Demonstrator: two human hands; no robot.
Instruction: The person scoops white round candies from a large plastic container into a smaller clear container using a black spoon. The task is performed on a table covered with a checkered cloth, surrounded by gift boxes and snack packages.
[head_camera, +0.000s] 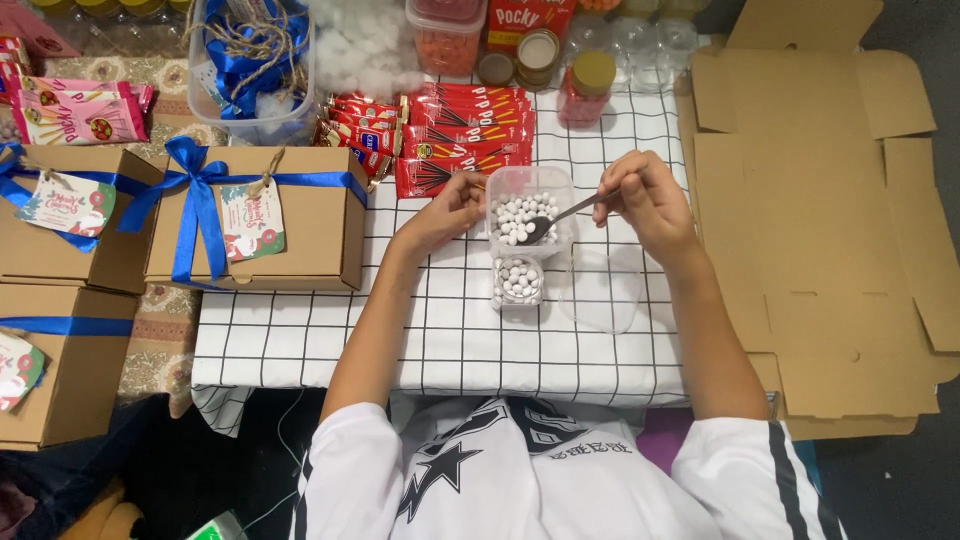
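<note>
Your right hand (645, 200) grips the spoon (560, 215) over the candy tub (528, 210), which your left hand (450, 210) steadies on the desk (400, 330); the small jar (518, 280) beside it looks nearly full; its lid seems not yet on.

Grid-patterned table (440, 340) with clear tub (528, 212), small jar (518, 281), lid (603, 290), red snack packs (460, 135).

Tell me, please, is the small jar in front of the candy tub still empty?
No, the small jar already holds white round candies, like those in the clear tub behind it.
</note>
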